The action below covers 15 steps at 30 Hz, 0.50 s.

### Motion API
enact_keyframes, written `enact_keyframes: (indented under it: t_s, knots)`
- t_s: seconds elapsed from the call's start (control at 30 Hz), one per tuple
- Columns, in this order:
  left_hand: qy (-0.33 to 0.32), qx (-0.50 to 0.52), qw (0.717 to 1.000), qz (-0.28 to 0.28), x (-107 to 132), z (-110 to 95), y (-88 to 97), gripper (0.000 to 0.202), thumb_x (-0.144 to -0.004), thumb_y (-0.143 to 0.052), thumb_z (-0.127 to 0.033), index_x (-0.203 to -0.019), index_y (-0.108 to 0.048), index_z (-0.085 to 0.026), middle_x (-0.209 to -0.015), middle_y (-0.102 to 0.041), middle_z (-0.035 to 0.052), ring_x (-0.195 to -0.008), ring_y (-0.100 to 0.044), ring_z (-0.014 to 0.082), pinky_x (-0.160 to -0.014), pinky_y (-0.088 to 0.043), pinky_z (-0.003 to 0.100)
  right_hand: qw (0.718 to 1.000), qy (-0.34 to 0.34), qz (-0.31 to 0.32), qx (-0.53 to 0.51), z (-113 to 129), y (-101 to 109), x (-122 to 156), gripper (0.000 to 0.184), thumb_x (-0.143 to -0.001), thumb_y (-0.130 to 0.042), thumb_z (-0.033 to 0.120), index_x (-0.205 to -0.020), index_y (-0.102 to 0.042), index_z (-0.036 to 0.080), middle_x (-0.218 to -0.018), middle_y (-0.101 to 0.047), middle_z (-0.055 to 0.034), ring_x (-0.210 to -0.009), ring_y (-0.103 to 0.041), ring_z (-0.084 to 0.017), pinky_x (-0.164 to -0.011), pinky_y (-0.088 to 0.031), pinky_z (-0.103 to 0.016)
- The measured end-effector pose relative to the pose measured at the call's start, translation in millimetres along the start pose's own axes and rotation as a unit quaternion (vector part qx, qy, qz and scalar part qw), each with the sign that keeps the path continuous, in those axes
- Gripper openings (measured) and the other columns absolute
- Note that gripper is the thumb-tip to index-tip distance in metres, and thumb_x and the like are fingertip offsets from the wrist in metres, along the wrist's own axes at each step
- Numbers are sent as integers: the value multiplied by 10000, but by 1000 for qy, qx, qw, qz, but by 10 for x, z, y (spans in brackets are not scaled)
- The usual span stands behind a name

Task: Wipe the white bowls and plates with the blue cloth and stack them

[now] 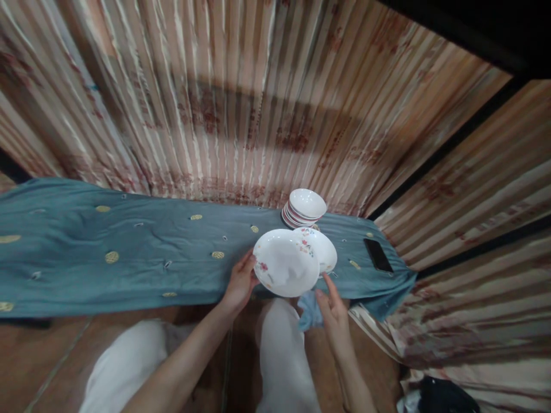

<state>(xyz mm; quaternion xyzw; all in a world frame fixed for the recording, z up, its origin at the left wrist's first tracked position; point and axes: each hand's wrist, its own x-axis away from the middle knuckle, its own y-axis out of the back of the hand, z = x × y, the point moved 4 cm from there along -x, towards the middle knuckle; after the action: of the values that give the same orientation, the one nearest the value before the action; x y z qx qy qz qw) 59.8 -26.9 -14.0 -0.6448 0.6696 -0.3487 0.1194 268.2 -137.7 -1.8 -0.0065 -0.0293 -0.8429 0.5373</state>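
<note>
A white plate with small flowers [287,265] is held up over the front edge of the cloth-covered table. My left hand [241,282] grips its left rim, thumb on the upper side. At the plate's lower right is my right hand [333,307], its fingers closed around a light blue cloth [310,312] that hangs below. Behind the held plate, and partly hidden by it, a second flowered plate [326,255] shows on the table. Whether more plates lie under that one, I cannot tell.
A stack of several white bowls [307,203] stands behind the plates, close to the curtain [206,115]. Toward the right end of the teal tablecloth [146,246] lies a black phone [377,255]. Dark frame bars [456,143] run along the right side.
</note>
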Motion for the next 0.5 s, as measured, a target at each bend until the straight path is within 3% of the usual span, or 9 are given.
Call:
enact_keyframes:
  t_s: [0.1,0.23,0.37,0.5]
  knots:
    - [-1,2,1000,26,23,116,-176,561,-668,-845,-413,-1140,-706,-144,-952,-766,95,-740,-705,181,-649,-580,285,998,8,-65,6,34,55,-22,942,-748,-733,607,-1502,-423,136,-514,-518,94,-466,-488,-117,-481,-398,-228]
    - [1,-2,999,34,-37,243,-410,538,-705,-820,-387,-1177,-697,-162,-1014,-756,91,-785,-699,180,-662,-595,293,996,4,-93,7,60,225,-150,960,-704,-749,633,-1468,-468,123,-526,-575,75,-466,-520,-127,-459,-397,-225]
    - [-5,-41,999,29,-216,365,-632,647,-788,-747,-341,-1396,-555,-234,-1179,-721,87,-926,-697,208,-697,-608,315,993,-10,-115,21,81,512,-445,944,-612,-808,621,-1370,-583,105,-610,-684,9,-544,-607,-172,-525,-470,-263]
    - [-60,-176,980,65,-432,427,-795,439,-850,-634,-327,-1273,-659,-208,-1171,-726,86,-1036,-678,259,-811,-596,382,992,-2,-124,-4,77,699,-746,799,-546,-849,555,-1210,-699,136,-736,-751,-54,-691,-684,-225,-666,-539,-325]
